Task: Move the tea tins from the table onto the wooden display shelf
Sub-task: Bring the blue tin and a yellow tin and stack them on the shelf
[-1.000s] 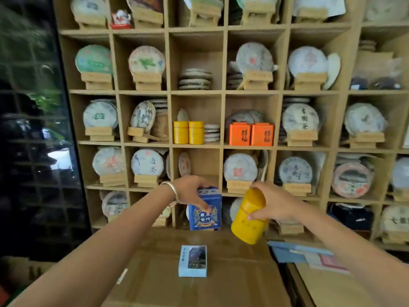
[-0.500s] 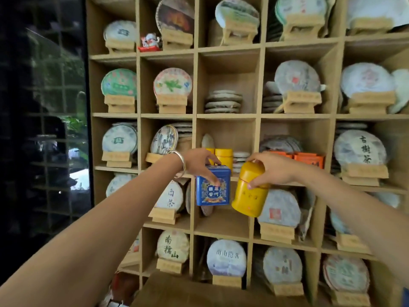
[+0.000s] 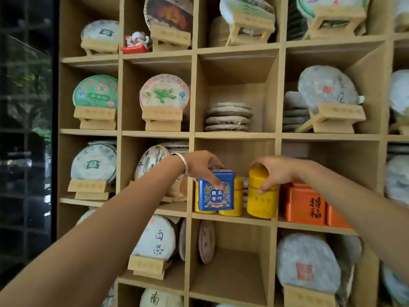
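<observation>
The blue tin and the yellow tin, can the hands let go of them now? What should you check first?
1. Blue tin inside the cubby: ok, in front of two yellow tins already there.
2. Blue tin's bottom resting on the shelf board: cannot tell.
3. Yellow tin upright: ok.
4. Yellow tin fully on the board: cannot tell, it sits near the front edge.
5. Left hand and right hand gripping from above: ok.
6. Orange tins clear of the yellow tin: ok, divider between.

Tea shop — wooden display shelf (image 3: 234, 135) w/ tea cakes (image 3: 164, 91) on stands.
</observation>
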`<state>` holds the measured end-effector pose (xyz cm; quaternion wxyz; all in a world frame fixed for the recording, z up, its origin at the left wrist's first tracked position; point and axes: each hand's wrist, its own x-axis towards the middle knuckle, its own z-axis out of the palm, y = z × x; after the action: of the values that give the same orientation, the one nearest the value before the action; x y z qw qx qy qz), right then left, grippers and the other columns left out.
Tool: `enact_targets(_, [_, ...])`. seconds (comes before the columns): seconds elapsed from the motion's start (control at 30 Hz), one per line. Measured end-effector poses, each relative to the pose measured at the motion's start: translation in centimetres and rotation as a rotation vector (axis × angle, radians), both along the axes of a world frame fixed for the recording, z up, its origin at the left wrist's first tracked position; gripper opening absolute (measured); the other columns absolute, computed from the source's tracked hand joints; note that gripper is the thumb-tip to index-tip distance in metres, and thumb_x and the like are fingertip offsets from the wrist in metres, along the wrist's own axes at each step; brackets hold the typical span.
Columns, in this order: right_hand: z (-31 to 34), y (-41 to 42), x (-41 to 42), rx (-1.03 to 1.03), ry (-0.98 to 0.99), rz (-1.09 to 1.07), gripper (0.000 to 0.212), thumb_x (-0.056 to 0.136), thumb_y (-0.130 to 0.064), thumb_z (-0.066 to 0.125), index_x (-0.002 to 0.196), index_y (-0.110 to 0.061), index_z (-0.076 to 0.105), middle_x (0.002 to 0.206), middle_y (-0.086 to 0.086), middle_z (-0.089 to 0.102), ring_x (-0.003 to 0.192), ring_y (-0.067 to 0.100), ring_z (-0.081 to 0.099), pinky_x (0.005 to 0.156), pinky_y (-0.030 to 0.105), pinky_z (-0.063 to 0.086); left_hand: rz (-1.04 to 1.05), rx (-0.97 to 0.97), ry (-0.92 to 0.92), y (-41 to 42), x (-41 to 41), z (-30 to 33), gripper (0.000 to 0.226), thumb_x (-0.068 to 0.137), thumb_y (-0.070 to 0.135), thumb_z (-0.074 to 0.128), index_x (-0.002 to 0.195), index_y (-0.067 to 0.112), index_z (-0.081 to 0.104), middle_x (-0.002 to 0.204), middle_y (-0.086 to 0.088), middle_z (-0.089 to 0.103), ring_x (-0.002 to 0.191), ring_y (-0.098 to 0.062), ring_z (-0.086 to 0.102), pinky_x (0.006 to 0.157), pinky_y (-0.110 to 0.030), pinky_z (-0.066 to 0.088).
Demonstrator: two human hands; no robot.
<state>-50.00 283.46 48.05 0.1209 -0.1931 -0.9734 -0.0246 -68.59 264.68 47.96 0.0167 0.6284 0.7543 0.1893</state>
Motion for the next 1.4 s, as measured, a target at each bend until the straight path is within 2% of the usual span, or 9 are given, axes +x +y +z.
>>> enact_targets(0.1, [-0.3,1.2,-2.1,-0.012,-0.028,-0.017,0.096,0.063,-0.043,0.086,0.142,-0.026,0.034,0.139,0.000,0.046,0.112,0.015,0.046,0.088,0.029,0.048,-0.022,-0.004,0.001,1.9,-2.5,0.2,0.066,0.067,0.047,0.079,0.125,0.028,0.055,0.101,0.011,0.067,0.085,-0.006,0.068,0.070,-0.027,0.060])
enact_targets(0.17, [-0.4,1.8,-3.2,0.019,-0.060,-0.041,0.095,0.063,-0.042,0.086,0.141,-0.022,0.036,0.138,0.001,0.047,0.114,0.016,0.048,0.087,0.027,0.046,-0.047,-0.006,-0.002,3.1,-3.9,0.5,0.066,0.067,0.046,0.080,0.125,0.027,0.054,0.103,0.010,0.067,0.087,-0.007,0.068,0.067,-0.024,0.059])
enact_targets(0.3, [-0.8,2.5,-4.6,0.100,-0.142,-0.098,0.089,0.064,-0.044,0.085,0.135,-0.014,0.041,0.134,0.006,0.051,0.114,0.022,0.053,0.092,0.034,0.049,-0.105,0.027,-0.019,5.0,-5.8,0.9,0.065,0.069,0.045,0.079,0.126,0.027,0.054,0.106,0.010,0.066,0.087,-0.006,0.067,0.060,-0.018,0.056])
enact_targets(0.47, [-1.8,2.9,-5.7,0.102,-0.207,-0.132,0.086,0.068,-0.039,0.084,0.136,-0.010,0.038,0.133,0.008,0.051,0.113,0.024,0.054,0.094,0.037,0.049,-0.178,0.013,-0.075,6.8,-6.5,1.3,0.061,0.069,0.042,0.081,0.123,0.028,0.056,0.111,0.007,0.066,0.091,-0.010,0.069,0.073,-0.033,0.061])
enact_targets(0.6, [-1.8,2.9,-6.2,0.094,-0.248,-0.163,0.078,0.073,-0.031,0.080,0.136,-0.010,0.039,0.135,0.011,0.052,0.116,0.026,0.054,0.097,0.040,0.048,-0.250,0.034,-0.101,7.7,-6.1,2.2,0.059,0.065,0.043,0.083,0.117,0.032,0.058,0.106,0.011,0.068,0.089,-0.007,0.070,0.073,-0.032,0.060])
enact_targets(0.7, [-2.1,2.7,-6.4,0.087,-0.242,-0.162,0.081,0.075,-0.028,0.078,0.141,-0.008,0.036,0.138,0.012,0.050,0.120,0.027,0.053,0.099,0.041,0.046,-0.274,0.058,-0.098,8.0,-5.8,2.7,0.054,0.066,0.043,0.082,0.114,0.035,0.059,0.100,0.014,0.070,0.087,-0.002,0.070,0.069,-0.029,0.060])
enact_targets(1.07, [-2.9,2.4,-6.0,0.075,-0.204,-0.172,0.073,0.079,-0.030,0.074,0.141,-0.012,0.038,0.136,0.010,0.053,0.116,0.025,0.055,0.097,0.038,0.048,-0.276,0.149,-0.094,7.9,-5.4,3.1,0.054,0.066,0.040,0.083,0.114,0.032,0.058,0.099,0.008,0.072,0.086,-0.006,0.071,0.077,-0.038,0.060])
enact_targets(1.27, [-3.4,2.2,-5.9,0.060,-0.173,-0.117,0.072,0.082,-0.029,0.071,0.142,-0.013,0.035,0.136,0.009,0.051,0.115,0.023,0.053,0.093,0.028,0.046,-0.270,0.189,-0.035,7.8,-5.0,4.2,0.062,0.063,0.045,0.083,0.118,0.030,0.057,0.099,0.010,0.070,0.085,-0.004,0.070,0.075,-0.032,0.060])
enact_targets(1.4, [-3.1,2.3,-5.5,0.008,-0.079,-0.093,0.071,0.083,-0.032,0.070,0.141,-0.008,0.036,0.136,0.012,0.051,0.115,0.024,0.054,0.097,0.039,0.049,-0.257,0.207,0.033,8.4,-4.9,4.6,0.067,0.065,0.045,0.082,0.124,0.028,0.055,0.103,0.008,0.069,0.087,-0.005,0.068,0.073,-0.026,0.058])
